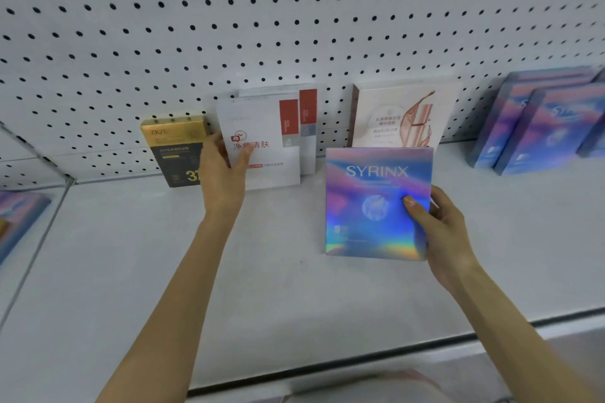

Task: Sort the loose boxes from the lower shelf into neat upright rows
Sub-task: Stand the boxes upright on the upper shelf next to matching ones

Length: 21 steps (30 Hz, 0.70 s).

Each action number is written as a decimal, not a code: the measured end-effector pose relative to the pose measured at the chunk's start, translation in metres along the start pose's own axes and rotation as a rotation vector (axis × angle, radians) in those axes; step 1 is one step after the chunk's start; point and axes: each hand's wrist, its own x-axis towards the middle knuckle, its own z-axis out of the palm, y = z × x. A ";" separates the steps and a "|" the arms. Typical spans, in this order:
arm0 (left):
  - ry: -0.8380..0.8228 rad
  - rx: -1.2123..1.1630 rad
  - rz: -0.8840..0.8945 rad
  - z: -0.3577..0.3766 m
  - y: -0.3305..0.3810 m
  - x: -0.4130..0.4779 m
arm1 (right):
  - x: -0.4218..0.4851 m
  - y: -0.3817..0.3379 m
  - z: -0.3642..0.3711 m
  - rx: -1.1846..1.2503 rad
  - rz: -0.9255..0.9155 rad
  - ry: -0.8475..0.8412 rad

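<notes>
Blue-pink holographic cardboard box [376, 203]: centre-right, upright; right hand [448, 239] clamps its edge, thumb on front.
White red-tabbed carton [262, 141]: centre; left hand [222, 173] pinches its edge.
Progress: seemingly partial; held box awaits its row.

The SYRINX box [376, 203] shimmers blue, violet and pink with a rainbow sheen and white lettering; the white box [262, 127] bears red bands and red characters; the gold box [173, 150] is black below; the cream box [402, 114] shows a rose-copper figure; the pegboard [294, 10] is white, dotted with dark holes.
</notes>
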 end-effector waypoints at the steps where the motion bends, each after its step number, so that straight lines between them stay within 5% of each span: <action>1: 0.056 0.037 0.049 -0.001 0.003 -0.008 | 0.000 0.000 0.000 0.011 0.001 -0.006; 5: 0.256 0.079 0.303 0.009 0.023 -0.071 | 0.002 -0.002 -0.007 0.035 -0.033 -0.019; 11: -0.328 -0.226 0.074 0.075 0.060 -0.149 | 0.012 -0.008 -0.042 -0.007 -0.087 -0.049; 21: -0.343 -0.152 0.029 0.198 0.121 -0.193 | 0.061 -0.036 -0.180 -0.117 -0.188 -0.055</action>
